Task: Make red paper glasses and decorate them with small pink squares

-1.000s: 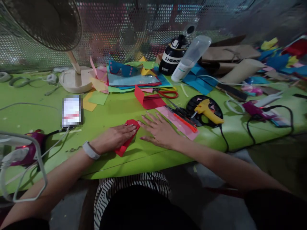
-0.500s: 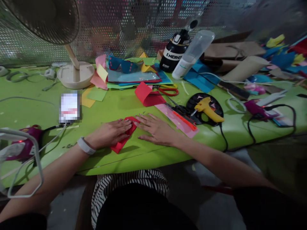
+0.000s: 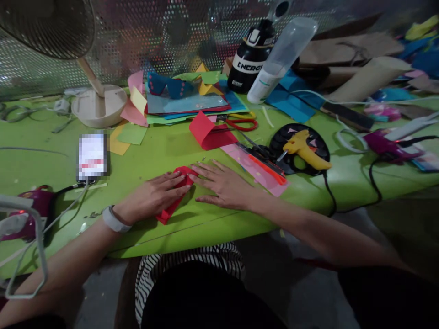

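Observation:
A folded piece of red paper (image 3: 167, 213) lies on the green table (image 3: 151, 157) close to its front edge. Across its left side rests my left hand (image 3: 154, 194), laid flat with the fingers stretched over the paper and hiding part of it. My right hand (image 3: 222, 185) is spread palm down on the table, its fingertips touching the paper's upper right corner. Beyond my hands, a curled strip of red paper (image 3: 209, 132) stands beside red-handled scissors (image 3: 243, 123).
A yellow glue gun (image 3: 305, 148) lies on a black round tray (image 3: 279, 137), right. Behind stand a black bottle (image 3: 247, 68) and a clear bottle (image 3: 288, 50). Left are a phone (image 3: 92, 156), a fan (image 3: 99, 107) and a purple power strip (image 3: 32, 205). Blue paper glasses (image 3: 176, 87) top the stacked sheets.
The camera view has shifted slightly. My left hand's fingers have moved a little on the red paper, while my right hand stays spread at its corner.

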Demonstrator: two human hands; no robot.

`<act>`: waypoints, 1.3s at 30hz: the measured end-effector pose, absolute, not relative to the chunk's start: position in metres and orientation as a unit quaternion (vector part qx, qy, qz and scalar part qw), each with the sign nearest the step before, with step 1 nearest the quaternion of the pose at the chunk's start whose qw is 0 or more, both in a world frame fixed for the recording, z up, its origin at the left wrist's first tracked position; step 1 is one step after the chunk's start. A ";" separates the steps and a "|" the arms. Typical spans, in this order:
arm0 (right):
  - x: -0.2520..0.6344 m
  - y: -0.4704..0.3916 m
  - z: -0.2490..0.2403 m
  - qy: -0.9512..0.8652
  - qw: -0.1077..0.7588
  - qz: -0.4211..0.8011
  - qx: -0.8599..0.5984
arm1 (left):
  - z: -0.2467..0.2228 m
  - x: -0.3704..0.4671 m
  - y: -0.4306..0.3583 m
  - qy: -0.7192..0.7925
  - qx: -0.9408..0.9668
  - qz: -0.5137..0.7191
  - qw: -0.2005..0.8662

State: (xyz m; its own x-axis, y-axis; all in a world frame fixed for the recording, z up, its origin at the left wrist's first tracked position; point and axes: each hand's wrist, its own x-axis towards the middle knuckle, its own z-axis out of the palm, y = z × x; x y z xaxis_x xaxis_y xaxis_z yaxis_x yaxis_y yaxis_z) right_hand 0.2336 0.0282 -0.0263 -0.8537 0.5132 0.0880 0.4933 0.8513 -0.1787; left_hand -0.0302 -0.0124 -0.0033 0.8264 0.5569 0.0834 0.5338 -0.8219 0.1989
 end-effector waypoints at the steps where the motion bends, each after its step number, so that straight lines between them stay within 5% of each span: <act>1: 0.233 0.028 -0.026 -0.959 0.069 0.077 -0.263 | -0.004 -0.031 -0.013 0.287 0.952 0.067 0.083; 13: 0.233 0.028 -0.025 -0.957 0.064 0.083 -0.272 | -0.001 -0.028 -0.010 0.303 0.949 0.068 0.051; 39: 0.211 0.041 -0.020 -0.956 0.080 0.024 -0.283 | -0.001 -0.027 -0.008 0.257 0.941 0.101 0.198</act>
